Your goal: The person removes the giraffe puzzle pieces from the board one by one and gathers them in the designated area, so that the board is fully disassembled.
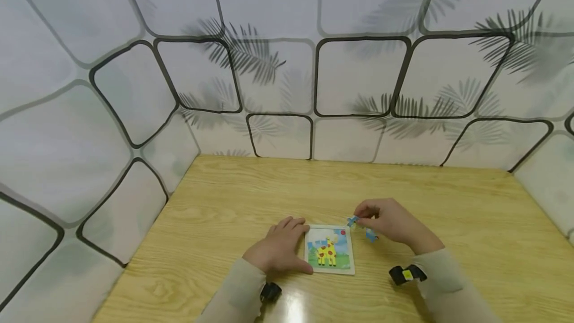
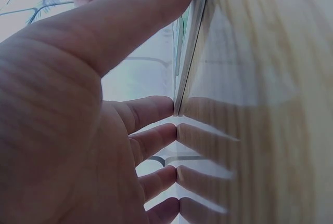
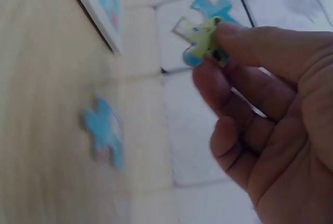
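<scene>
Your left hand (image 1: 282, 248) lies at nine o'clock of the puzzle board (image 1: 332, 271), on the wooden table (image 1: 251, 198). Its fingers are spread and fairly straight, with thumb and forefinger well apart: in the left wrist view the thumb and forefinger touch the board's edge, while the other fingertips rest on the tabletop. In the head view the forefinger reaches the board's upper corner at about eleven o'clock, and the thumb the lower one at about seven.

Your right hand (image 1: 390, 221) is at two o'clock of the board, thumb and forefinger clamped on a blue and yellow-green puzzle piece (image 3: 200, 39). This piece is near the board's corner, between one and two o'clock. A second piece (image 1: 371, 235), mostly blue, lies loose on the table just beside the board, between two and three o'clock, below your right fingers in the head view.

The board is pale-rimmed and shows a yellow giraffe (image 1: 327, 254) with reddish spots, and a red dot (image 1: 343, 232) towards one o'clock.

Both your sleeves are light, and a black strap (image 1: 405, 275) shows at your right wrist. At twelve o'clock, beyond the table, stands a patterned backdrop (image 1: 358, 74) with dark outlines and leaf prints.
</scene>
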`<state>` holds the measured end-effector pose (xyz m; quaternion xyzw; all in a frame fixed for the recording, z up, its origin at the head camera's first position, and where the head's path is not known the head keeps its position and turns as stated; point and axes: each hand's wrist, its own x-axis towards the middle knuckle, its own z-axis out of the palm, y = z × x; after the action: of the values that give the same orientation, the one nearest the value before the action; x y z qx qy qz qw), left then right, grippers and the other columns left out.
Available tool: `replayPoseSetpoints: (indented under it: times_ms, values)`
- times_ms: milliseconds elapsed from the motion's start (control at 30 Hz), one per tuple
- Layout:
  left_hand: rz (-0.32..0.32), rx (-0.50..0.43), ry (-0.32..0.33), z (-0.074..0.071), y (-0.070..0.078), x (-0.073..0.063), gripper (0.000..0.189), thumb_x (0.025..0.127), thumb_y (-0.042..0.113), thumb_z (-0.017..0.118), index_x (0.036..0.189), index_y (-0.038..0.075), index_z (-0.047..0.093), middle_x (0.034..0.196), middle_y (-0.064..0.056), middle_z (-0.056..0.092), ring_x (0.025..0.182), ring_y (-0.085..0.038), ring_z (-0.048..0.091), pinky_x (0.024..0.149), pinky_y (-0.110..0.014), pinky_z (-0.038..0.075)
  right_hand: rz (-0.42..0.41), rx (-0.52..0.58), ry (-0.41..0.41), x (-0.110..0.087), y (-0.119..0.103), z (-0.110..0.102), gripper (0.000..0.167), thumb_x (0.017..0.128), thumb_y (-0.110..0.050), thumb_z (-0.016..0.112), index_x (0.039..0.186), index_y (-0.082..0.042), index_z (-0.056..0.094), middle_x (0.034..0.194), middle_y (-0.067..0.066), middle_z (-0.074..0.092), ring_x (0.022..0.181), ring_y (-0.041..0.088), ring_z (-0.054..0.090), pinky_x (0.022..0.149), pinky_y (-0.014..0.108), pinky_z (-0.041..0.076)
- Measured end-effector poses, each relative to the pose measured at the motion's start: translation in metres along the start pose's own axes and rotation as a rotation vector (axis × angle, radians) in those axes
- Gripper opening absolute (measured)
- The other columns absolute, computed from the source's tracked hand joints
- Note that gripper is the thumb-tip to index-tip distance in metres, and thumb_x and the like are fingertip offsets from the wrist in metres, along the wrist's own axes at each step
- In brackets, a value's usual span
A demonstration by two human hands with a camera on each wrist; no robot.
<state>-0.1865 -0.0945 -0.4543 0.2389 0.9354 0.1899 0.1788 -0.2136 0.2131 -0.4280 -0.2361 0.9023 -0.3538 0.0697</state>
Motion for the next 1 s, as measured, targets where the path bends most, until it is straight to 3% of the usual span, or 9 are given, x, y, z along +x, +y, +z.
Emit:
replayPoseSetpoints:
  times_ms: [100,300,500,1000]
  values:
    - [0.003,-0.004,-0.003,0.001,-0.001,0.000,0.101,0.075,0.063,0.081,0.155,0.018,0.039,0.164,-0.001,0.028,0.153,-0.029,0.017,0.118,-0.060,0.022,0.078,-0.027,0.006,-0.011,0.012,-0.016,0.013,0.098,-0.021,0.068,0.108,-0.015,0.072,0.100,-0.004,0.069,0.092,0.015,0.065,0.075,0.036,0.055]
    - [0.003,0.001,-0.005,0.002,-0.002,0.000,0.101,0.075,0.063,0.080,0.156,0.019,0.038,0.165,0.000,0.027,0.153,-0.029,0.017,0.118,-0.060,0.022,0.135,-0.108,-0.046,-0.025,0.032,-0.033,0.012,0.096,-0.016,0.069,0.105,-0.009,0.073,0.097,-0.002,0.069,0.086,0.015,0.064,0.072,0.037,0.054]
    - [0.004,-0.007,-0.003,0.001,-0.001,0.000,0.102,0.075,0.062,0.081,0.155,0.018,0.039,0.164,-0.001,0.027,0.153,-0.029,0.017,0.118,-0.058,0.022,0.172,-0.144,-0.111,-0.030,0.046,-0.034,0.007,0.094,-0.009,0.068,0.099,-0.011,0.074,0.091,-0.003,0.067,0.082,0.014,0.060,0.070,0.038,0.052]
    - [0.005,-0.010,-0.002,0.002,-0.003,0.000,0.102,0.074,0.062,0.082,0.155,0.017,0.039,0.164,-0.001,0.027,0.153,-0.029,0.017,0.119,-0.058,0.021,0.184,-0.255,-0.098,-0.026,0.046,-0.023,0.014,0.093,0.001,0.063,0.089,-0.011,0.068,0.086,-0.002,0.063,0.076,0.014,0.055,0.068,0.038,0.050]
